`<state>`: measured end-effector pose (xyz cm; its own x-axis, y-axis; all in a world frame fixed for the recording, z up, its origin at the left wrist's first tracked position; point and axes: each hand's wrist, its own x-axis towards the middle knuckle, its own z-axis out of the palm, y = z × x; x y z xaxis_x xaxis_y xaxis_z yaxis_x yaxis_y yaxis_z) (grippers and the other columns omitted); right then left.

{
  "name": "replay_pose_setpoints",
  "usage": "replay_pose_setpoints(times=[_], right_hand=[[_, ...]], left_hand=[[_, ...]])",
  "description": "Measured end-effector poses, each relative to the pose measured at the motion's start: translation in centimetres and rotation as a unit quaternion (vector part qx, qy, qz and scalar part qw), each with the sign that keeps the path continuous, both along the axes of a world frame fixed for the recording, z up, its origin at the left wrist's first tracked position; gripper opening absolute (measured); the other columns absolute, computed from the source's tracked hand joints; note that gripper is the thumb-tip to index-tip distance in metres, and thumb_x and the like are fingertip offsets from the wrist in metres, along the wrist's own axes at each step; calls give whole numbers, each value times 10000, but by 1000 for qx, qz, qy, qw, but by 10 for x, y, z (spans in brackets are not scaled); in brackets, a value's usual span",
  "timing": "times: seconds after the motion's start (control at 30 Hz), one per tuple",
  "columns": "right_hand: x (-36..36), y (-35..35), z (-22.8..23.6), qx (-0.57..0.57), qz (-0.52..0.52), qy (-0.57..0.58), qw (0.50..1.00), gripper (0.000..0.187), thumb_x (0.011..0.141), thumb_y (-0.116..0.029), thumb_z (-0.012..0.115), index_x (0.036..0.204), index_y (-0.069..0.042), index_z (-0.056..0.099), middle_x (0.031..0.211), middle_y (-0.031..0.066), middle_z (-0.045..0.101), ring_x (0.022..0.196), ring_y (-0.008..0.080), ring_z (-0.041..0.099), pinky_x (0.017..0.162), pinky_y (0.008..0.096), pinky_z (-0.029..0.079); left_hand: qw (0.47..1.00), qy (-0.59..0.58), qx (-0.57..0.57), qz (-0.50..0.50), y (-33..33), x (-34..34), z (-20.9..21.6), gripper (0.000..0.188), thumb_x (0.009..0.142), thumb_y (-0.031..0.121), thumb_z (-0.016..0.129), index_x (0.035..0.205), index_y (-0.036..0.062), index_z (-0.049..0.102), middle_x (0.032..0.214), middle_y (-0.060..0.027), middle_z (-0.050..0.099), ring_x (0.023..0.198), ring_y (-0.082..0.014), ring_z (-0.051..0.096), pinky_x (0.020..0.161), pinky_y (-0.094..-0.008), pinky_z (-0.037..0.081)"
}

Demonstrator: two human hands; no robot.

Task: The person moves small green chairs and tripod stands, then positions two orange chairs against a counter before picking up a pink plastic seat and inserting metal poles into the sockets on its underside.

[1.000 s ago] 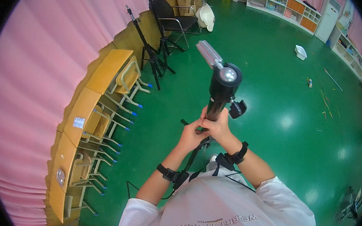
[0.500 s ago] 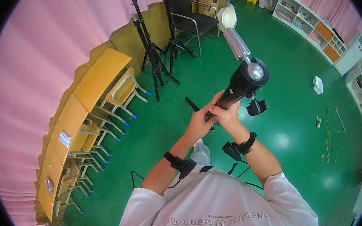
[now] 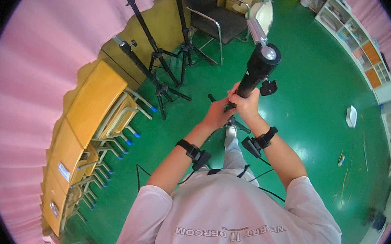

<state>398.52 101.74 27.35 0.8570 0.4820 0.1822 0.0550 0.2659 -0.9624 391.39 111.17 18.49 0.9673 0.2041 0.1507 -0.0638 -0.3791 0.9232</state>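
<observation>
Both hands are closed around one black metal tripod stand with silver ball top; the left hand grasps its tube just beside the right hand, in front of the person's body, and this grip is the same as half a second ago; whether the feet of the stand touch the floor, I cannot tell. The pale, shiny flat bar at its top points to the far side, as before; the black plastic knob sticks out at the right of the tube. What differs is mainly the position of the person, who seems to be now closer to the far left; there three other black metal tripod stands appear larger, and the two left ones, which overlapped earlier, now show well apart. One white shoe is now visible in front of the body, near the legs of the held stand; the black chair with chrome arms is partly cut by the upper edge; the white rectangular plastic basin lies at the right.
</observation>
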Motion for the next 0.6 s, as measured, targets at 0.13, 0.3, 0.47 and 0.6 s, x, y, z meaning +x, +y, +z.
replay_pose_setpoints(times=[0.13,0.3,0.47,0.6], right_hand=[[90,41,-37,-22,63,47,997,92,615,18,579,698,-11,554,663,49,575,656,159,558,669,316,479],[181,98,-87,-78,156,48,984,99,672,-17,639,754,-2,585,696,35,597,634,121,564,595,276,457],[252,148,-144,-122,214,-16,969,127,667,-11,603,792,9,601,721,40,617,676,128,576,620,293,470],[269,214,-196,-60,296,-4,953,195,652,-17,612,846,-1,605,753,59,627,705,154,596,651,293,477]], left_hand=[[994,90,11,53,33,79,-13,313,810,130,649,1079,-5,563,960,-173,653,898,-292,637,739,-378,494],[971,171,101,134,83,162,-37,483,795,108,642,1252,80,488,1034,-195,624,983,-389,577,774,-422,490],[975,57,-136,165,121,232,-105,516,819,72,578,1310,159,445,1100,-166,614,963,-368,597,763,-412,498],[917,-17,-278,286,171,252,-238,460,829,90,559,1275,158,466,1099,-149,616,941,-338,619,760,-396,506]])
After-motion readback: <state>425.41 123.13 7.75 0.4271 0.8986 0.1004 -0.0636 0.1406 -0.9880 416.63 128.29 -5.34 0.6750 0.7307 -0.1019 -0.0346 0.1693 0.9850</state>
